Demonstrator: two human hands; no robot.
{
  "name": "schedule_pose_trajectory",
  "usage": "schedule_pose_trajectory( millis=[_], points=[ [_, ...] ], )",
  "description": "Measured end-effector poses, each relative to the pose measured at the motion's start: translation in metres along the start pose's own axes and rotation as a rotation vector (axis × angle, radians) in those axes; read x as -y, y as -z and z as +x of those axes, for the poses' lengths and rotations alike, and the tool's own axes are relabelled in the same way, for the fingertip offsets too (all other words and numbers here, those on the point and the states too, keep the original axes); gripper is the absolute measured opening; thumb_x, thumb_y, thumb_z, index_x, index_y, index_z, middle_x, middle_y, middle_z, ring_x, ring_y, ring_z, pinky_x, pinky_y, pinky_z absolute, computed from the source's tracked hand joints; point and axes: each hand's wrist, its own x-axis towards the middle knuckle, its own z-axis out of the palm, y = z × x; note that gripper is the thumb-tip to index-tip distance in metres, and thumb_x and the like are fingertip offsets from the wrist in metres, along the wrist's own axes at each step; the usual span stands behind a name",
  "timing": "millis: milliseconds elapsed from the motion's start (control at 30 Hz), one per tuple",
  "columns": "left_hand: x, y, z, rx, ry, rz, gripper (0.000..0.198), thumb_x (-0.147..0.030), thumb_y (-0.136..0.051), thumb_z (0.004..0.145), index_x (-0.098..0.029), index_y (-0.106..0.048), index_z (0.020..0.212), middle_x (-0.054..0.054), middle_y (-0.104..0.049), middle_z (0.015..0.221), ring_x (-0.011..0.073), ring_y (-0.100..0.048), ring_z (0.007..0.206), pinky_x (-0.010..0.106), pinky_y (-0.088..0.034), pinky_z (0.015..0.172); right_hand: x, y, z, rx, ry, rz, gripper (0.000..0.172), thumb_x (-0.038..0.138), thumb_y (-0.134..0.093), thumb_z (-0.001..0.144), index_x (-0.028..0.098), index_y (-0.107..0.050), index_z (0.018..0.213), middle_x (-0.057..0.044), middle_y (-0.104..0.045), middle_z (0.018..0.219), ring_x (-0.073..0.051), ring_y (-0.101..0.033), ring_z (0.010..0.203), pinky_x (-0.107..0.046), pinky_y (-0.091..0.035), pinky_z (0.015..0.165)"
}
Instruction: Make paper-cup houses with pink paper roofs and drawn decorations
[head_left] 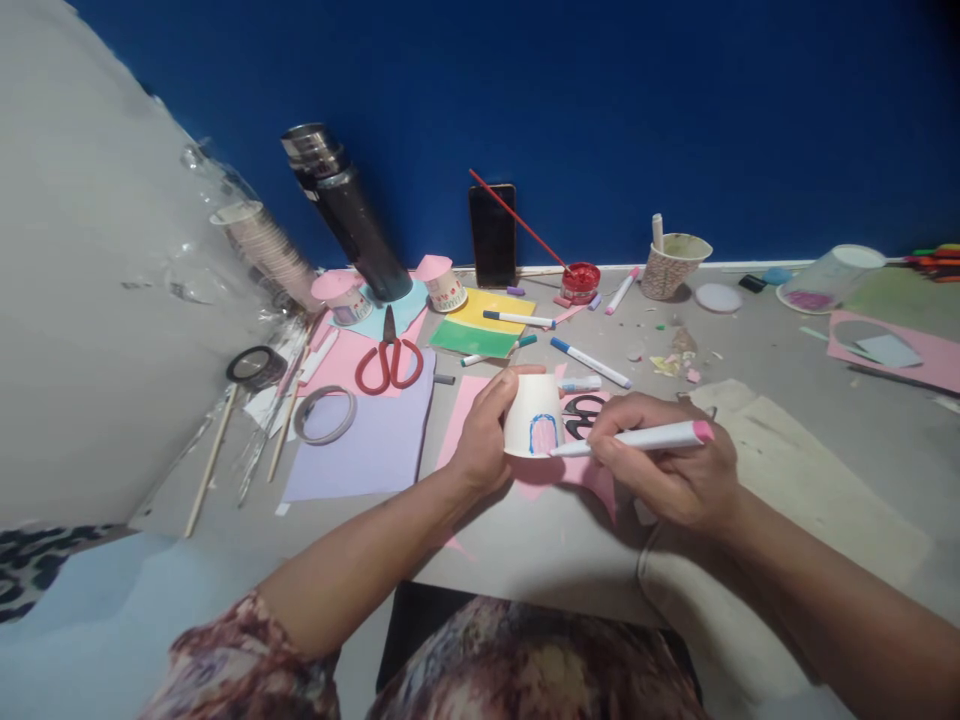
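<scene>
My left hand (pixel 484 440) is closed around the side of a white paper cup (pixel 525 405), held upside down with its wide rim at the bottom. On the cup's side is a drawn arch (pixel 544 434), outlined in blue and filled with pink. In my right hand (pixel 675 465) is a white marker with a pink end (pixel 660 436), its tip at the cup's rim beside the arch. Behind the cup, black-handled scissors (pixel 581 412) lie on pink paper (pixel 461 400), their blades hidden. A capped light marker (pixel 580 383) lies just beyond them.
Red-handled scissors (pixel 389 362) and a tape roll (pixel 325 415) lie on coloured paper at left. Two decorated cups with pink cone tops, one of them here (pixel 444 285), stand near a dark flask (pixel 352 220). A phone (pixel 493 235) and a red paint pot (pixel 580 285) are at the wall.
</scene>
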Motion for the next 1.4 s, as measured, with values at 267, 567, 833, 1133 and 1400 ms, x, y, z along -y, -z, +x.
schedule_pose_trajectory(
  millis=[267,567,833,1133,1400],
  points=[
    [0.0,0.001,0.001,0.026,0.012,-0.053,0.046,-0.054,-0.07,0.088,-0.015,-0.067,0.112,0.01,-0.078,0.091,0.0225,-0.071,0.075,0.035,-0.058,0.072,-0.006,-0.004,-0.007,-0.085,-0.174,0.108,0.014,0.018,-0.064,0.092,0.021,-0.069,0.08,0.001,-0.068,0.065,-0.013,-0.059,0.053,-0.026,-0.048,0.055],
    [-0.013,0.009,0.01,0.041,0.102,-0.237,0.043,-0.05,-0.063,0.097,-0.012,-0.068,0.117,0.012,-0.077,0.096,0.0227,-0.073,0.076,0.037,-0.061,0.072,-0.045,0.006,0.01,-0.571,-0.639,0.662,0.029,0.039,-0.088,0.076,0.019,-0.067,0.071,0.001,-0.063,0.056,-0.007,-0.048,0.046,-0.018,-0.036,0.044],
    [-0.02,0.018,0.019,-0.021,0.157,-0.346,0.041,-0.046,-0.061,0.1,-0.01,-0.068,0.119,0.01,-0.076,0.088,0.0225,-0.074,0.074,0.037,-0.062,0.072,-0.062,0.011,0.014,-0.569,-0.74,0.813,0.042,0.045,-0.095,0.062,0.019,-0.064,0.073,0.005,-0.057,0.049,-0.003,-0.041,0.04,-0.015,-0.034,0.042],
    [-0.019,0.021,0.025,-0.02,0.058,-0.267,0.048,-0.049,-0.073,0.093,-0.013,-0.066,0.123,0.011,-0.077,0.101,0.0249,-0.076,0.09,0.041,-0.062,0.087,-0.062,0.009,0.008,-0.462,-0.768,0.835,0.041,0.047,-0.094,0.065,0.019,-0.065,0.071,0.004,-0.058,0.05,-0.005,-0.041,0.042,-0.016,-0.033,0.042],
    [-0.013,0.023,0.023,0.034,-0.014,-0.133,0.055,-0.059,-0.075,0.088,-0.017,-0.067,0.122,0.009,-0.075,0.108,0.0249,-0.075,0.095,0.04,-0.06,0.085,-0.059,0.009,0.007,-0.363,-0.769,0.851,0.034,0.046,-0.091,0.073,0.018,-0.071,0.073,0.002,-0.06,0.052,-0.007,-0.04,0.043,-0.02,-0.033,0.042]
  ],
)
